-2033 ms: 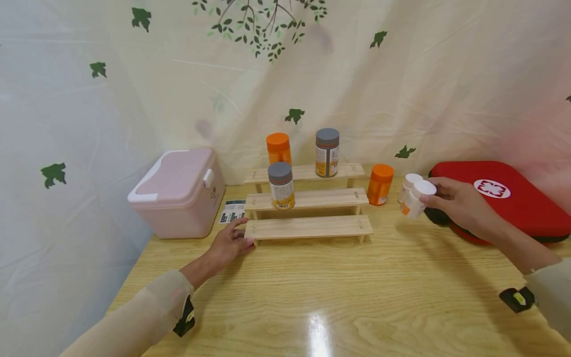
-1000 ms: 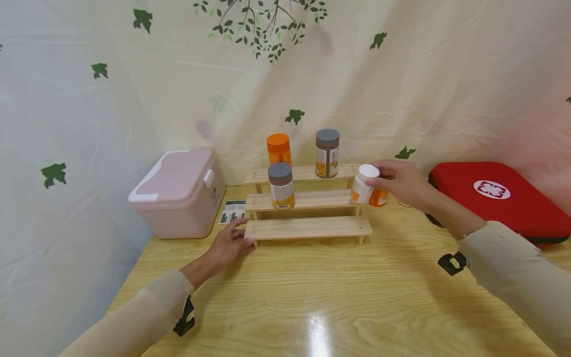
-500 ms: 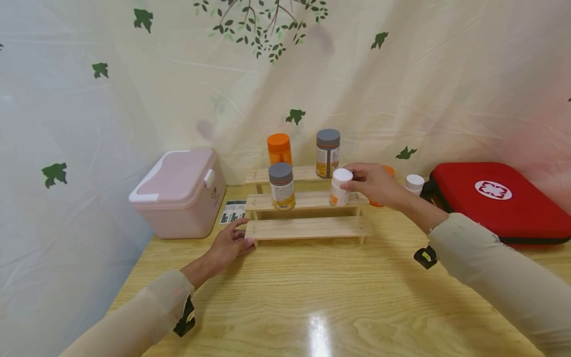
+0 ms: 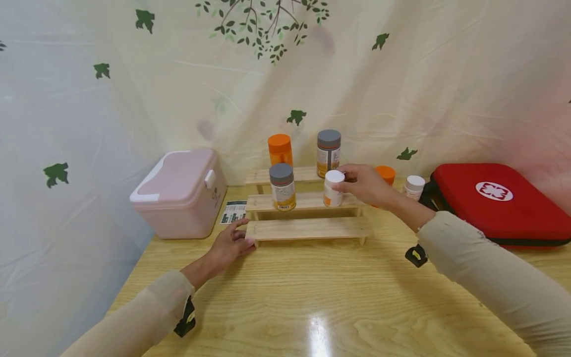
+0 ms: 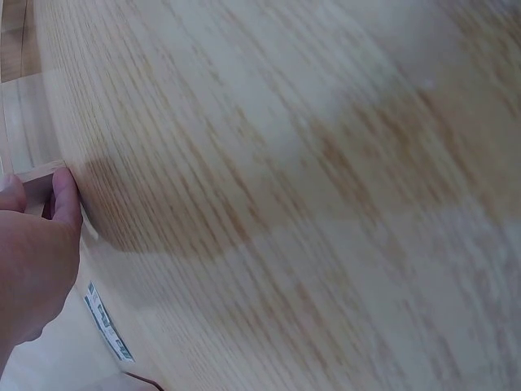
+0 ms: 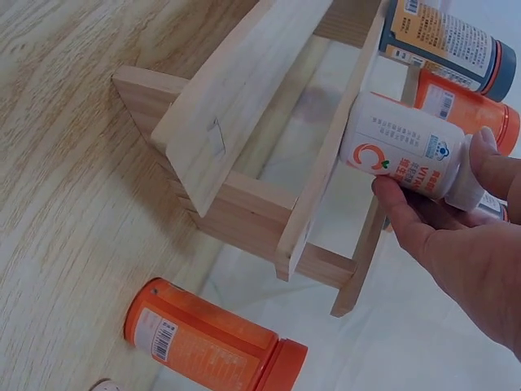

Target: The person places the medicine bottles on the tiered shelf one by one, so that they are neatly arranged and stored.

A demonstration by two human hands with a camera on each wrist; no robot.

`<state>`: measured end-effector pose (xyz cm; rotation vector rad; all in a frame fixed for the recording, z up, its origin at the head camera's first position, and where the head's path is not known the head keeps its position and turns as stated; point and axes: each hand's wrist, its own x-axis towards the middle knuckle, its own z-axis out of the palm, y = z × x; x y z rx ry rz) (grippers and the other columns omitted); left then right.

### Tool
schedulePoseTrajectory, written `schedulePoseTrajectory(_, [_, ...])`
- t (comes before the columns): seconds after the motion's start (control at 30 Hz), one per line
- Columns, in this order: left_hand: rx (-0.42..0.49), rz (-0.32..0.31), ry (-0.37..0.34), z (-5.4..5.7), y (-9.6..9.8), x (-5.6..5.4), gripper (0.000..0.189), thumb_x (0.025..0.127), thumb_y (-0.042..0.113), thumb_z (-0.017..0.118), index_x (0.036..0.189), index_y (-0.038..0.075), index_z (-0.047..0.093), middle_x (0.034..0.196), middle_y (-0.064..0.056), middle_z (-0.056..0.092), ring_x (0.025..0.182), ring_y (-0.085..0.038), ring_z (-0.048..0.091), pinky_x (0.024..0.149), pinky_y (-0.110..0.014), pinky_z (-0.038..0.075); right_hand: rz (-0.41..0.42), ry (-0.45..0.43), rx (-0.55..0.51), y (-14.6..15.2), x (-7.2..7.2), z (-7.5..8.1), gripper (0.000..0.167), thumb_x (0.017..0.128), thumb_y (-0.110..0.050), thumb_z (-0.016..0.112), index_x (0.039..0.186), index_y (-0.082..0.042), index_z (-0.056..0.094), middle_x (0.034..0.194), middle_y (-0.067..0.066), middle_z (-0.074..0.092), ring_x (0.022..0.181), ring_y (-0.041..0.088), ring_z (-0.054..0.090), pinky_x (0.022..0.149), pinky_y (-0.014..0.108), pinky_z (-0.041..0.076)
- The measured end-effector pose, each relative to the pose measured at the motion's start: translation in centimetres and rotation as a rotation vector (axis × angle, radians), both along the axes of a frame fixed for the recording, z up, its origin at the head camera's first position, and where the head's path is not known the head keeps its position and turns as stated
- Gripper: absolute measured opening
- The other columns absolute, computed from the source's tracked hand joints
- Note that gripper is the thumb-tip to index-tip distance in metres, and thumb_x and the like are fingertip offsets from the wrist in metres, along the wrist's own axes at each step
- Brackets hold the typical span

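In the head view, a white pill bottle [image 4: 332, 195] with an orange patch stands at the middle tier of a three-step wooden rack [image 4: 308, 228]. My right hand [image 4: 368, 186] pinches it near its white cap, thumb in front. The right wrist view shows the bottle [image 6: 399, 147] with its base against the middle board. At the rack's lower left end, my left hand [image 4: 229, 244] grips the front leg between thumb and fingers. To the left on the middle tier stands a grey-capped jar [image 4: 282, 188]. An orange bottle [image 4: 280, 148] and another grey-capped jar [image 4: 328, 151] occupy the top tier.
Right of the rack, an orange bottle [image 4: 385, 174] is partly hidden behind my right hand. Beside it stands another white bottle [image 4: 414, 186], then a red first-aid case [image 4: 499, 208]. A pink box [image 4: 178, 198] and a printed card [image 4: 233, 211] lie to the left.
My right hand has carried the white pill bottle leftward from beside the red case to the middle tier, right of the grey-capped jar. My left hand has stayed at the rack's leg.
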<state>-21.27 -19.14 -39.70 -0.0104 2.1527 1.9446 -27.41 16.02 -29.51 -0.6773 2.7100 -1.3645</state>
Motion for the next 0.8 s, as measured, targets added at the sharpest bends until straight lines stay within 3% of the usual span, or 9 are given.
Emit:
schedulePoseTrajectory(0.43, [-0.005, -0.005, 0.008, -0.05, 0.00, -0.02, 0.061, 0.095, -0.011, 0.049, 0.149, 0.004, 0.026, 0.121, -0.026, 0.052, 0.101, -0.026, 0.062, 0.094, -0.042, 0.052, 0.003, -0.009, 0.003, -0.27, 0.09, 0.01, 0.034, 0.094, -0.014, 0.063, 0.123, 0.002, 0.059, 0.117, 0.020, 0.062, 0.105, 0.030, 0.058, 0.092, 0.042, 0.051])
schedulePoseTrajectory(0.8, [-0.013, 0.000, 0.007, -0.13, 0.01, -0.06, 0.061, 0.095, -0.011, 0.049, 0.149, 0.004, 0.026, 0.120, -0.026, 0.053, 0.100, -0.025, 0.062, 0.094, -0.042, 0.052, 0.001, -0.027, 0.016, -0.29, 0.04, 0.06, 0.039, 0.094, -0.015, 0.064, 0.127, 0.003, 0.055, 0.121, 0.022, 0.061, 0.110, 0.034, 0.058, 0.096, 0.048, 0.050])
